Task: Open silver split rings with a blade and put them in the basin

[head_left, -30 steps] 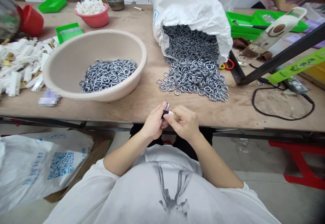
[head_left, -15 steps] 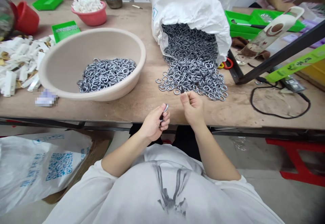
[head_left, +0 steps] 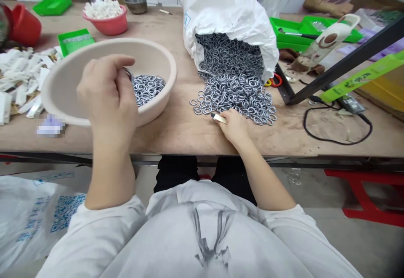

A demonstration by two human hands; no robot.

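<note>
Pinching a ring (head_left: pixel 128 74) over the bowl (head_left: pixel 164 59) at left of frame, left hand (head_left: pixel 107 97) could fumble it. Right hand (head_left: pixel 235 126) pinches a small tool (head_left: pixel 218 118) by the ring pile (head_left: pixel 233 97); a careless nudge might scatter rings off the table (head_left: pixel 176 131).

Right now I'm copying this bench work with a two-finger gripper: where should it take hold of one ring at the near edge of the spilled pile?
Pick a loose ring at the pile's left fringe, where it lies flat and apart on the table. Come straight down and pinch across its band, one finger inside the hole and one outside. The flat pose leaves no edge to grab from the side.
</note>
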